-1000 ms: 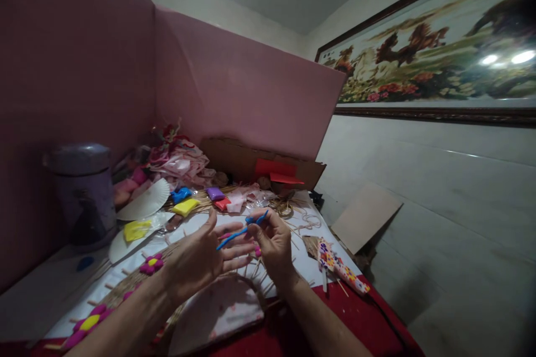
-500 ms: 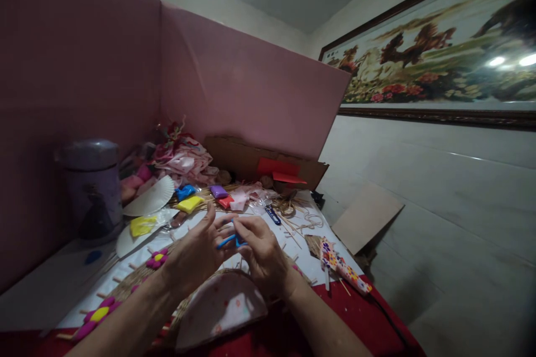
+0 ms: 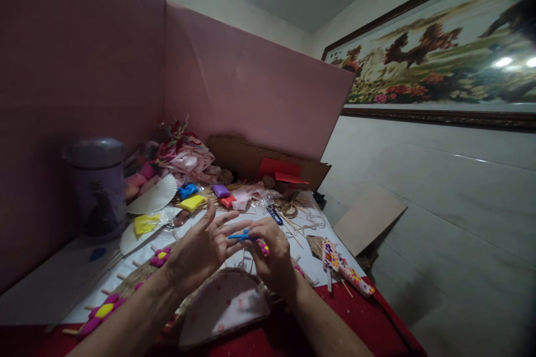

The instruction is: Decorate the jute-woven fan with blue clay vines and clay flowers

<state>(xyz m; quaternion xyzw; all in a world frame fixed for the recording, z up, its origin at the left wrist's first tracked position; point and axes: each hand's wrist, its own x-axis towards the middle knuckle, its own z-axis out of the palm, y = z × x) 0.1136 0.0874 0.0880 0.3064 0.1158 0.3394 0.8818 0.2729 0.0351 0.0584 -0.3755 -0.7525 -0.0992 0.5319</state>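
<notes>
My left hand [image 3: 201, 248] is raised over the table with its fingers spread and the palm turned toward my right hand [image 3: 270, 254]. A thin blue strip of clay [image 3: 238, 236] lies across my left fingertips, and my right fingers pinch its right end. Below both hands is a woven straw ring [image 3: 138, 281] with sticks poking out and pink-and-yellow clay flowers [image 3: 160, 256] on it. A pale half-round fan piece [image 3: 224, 307] lies right under my wrists.
Clay packets, yellow [image 3: 191, 203], blue [image 3: 187, 191], purple [image 3: 220, 190] and red [image 3: 228, 201], lie behind with paper plates [image 3: 156, 195]. A purple lidded bin [image 3: 98, 187] stands left. A patterned paper piece [image 3: 343, 270] lies right. Cardboard box [image 3: 259, 162] and pink boards at the back.
A second ago the blue strip stretched long between my hands. My hands then closed together, and the strip now shows shorter at my left fingertips. The view shifted slightly.
</notes>
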